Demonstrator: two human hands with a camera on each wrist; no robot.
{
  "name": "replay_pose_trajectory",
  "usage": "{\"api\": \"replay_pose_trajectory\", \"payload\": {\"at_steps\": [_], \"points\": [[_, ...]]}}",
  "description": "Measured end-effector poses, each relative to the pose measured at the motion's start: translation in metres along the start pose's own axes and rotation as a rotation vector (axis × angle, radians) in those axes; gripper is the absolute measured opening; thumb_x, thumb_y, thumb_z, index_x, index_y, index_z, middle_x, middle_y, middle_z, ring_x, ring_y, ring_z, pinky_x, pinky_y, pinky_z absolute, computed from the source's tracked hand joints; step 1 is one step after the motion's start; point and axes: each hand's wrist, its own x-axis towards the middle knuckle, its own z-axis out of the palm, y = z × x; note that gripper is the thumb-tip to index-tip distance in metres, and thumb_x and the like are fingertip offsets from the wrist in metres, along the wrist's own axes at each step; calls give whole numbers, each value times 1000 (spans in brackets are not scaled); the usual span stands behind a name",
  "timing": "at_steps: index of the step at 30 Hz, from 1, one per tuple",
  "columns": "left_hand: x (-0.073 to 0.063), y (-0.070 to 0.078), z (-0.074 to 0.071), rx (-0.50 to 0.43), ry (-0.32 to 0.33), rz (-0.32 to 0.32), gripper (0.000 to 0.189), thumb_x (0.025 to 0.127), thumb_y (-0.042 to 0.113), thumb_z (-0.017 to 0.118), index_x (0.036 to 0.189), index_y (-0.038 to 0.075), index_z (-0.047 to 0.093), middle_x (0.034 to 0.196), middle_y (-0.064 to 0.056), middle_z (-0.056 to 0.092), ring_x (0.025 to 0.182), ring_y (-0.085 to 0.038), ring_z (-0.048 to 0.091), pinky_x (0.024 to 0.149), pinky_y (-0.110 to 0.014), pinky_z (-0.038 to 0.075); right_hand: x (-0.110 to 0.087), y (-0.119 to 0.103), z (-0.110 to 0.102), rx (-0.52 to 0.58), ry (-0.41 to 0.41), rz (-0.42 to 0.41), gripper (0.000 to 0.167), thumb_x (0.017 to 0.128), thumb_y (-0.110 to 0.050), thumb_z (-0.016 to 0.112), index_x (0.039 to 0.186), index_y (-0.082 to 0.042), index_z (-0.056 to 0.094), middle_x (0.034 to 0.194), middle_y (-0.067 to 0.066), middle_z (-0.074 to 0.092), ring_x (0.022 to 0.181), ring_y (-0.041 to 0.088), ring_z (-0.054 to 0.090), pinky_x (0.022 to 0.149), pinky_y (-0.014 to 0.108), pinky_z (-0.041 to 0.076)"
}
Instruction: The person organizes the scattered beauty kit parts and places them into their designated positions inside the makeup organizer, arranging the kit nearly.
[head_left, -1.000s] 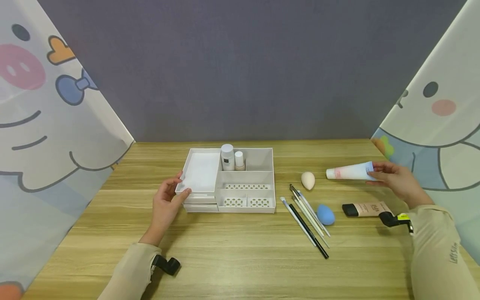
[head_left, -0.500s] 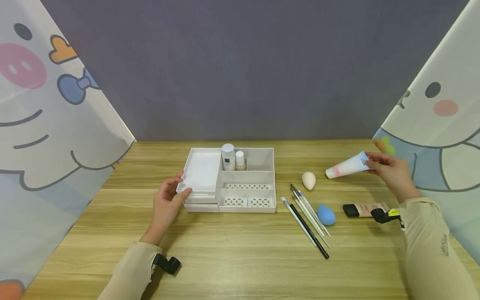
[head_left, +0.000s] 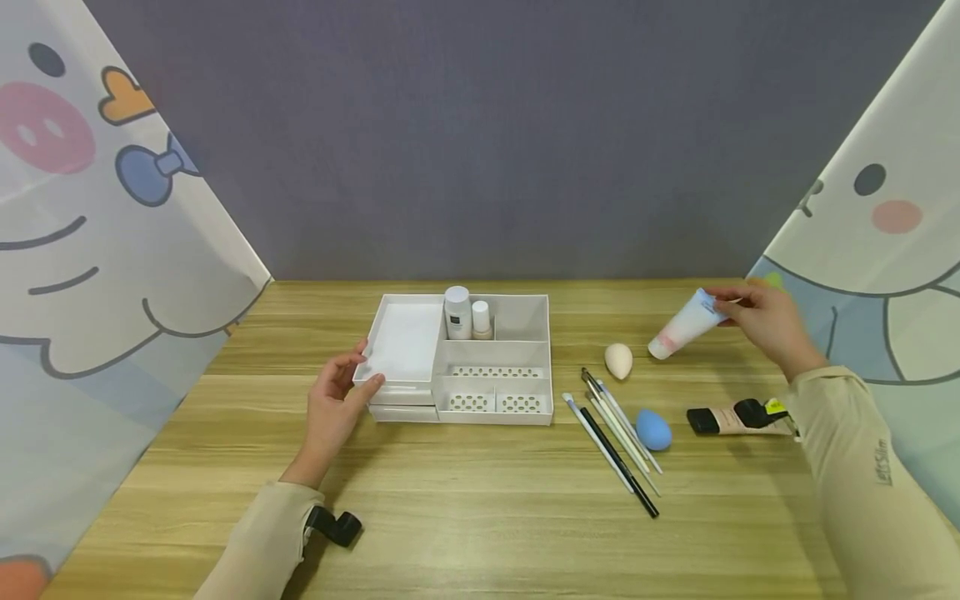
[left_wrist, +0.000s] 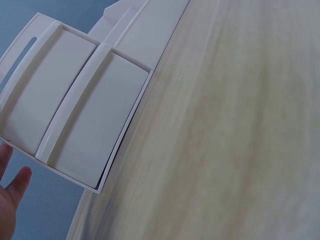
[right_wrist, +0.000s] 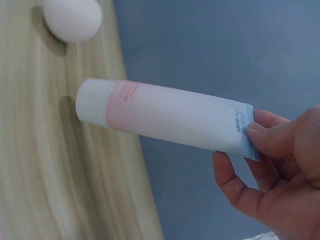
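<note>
Wooden desk [head_left: 480, 525], grey wall [head_left: 480, 142] behind, cartoon pictures [head_left: 97, 275] both sides. Pinches white tube [head_left: 682, 327] with right hand [head_left: 765, 325]; touches white box [head_left: 405, 340] with spread left hand [head_left: 336, 408].

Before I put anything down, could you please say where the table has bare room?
The table is bare in front of the organizer, between the left sleeve and the brushes, and left of the left hand. It is crowded right of the organizer: the brushes, blue sponge, white sponge and beige tube lie there, and the right hand holds a white tube.
</note>
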Motion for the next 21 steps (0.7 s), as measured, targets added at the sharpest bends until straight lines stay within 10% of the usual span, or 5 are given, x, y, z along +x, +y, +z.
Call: {"api": "replay_pose_trajectory", "payload": {"at_steps": [21], "points": [[1,0,2,-28,2,21,30,84,-19,65,109,-18,49,139,-31,49,124,-6,55,94,-18,45,22,-44,5,-78,-101,-47,32,102,-13,56,126,8,61,122,31,60,76,0,58,65,18,53]]}}
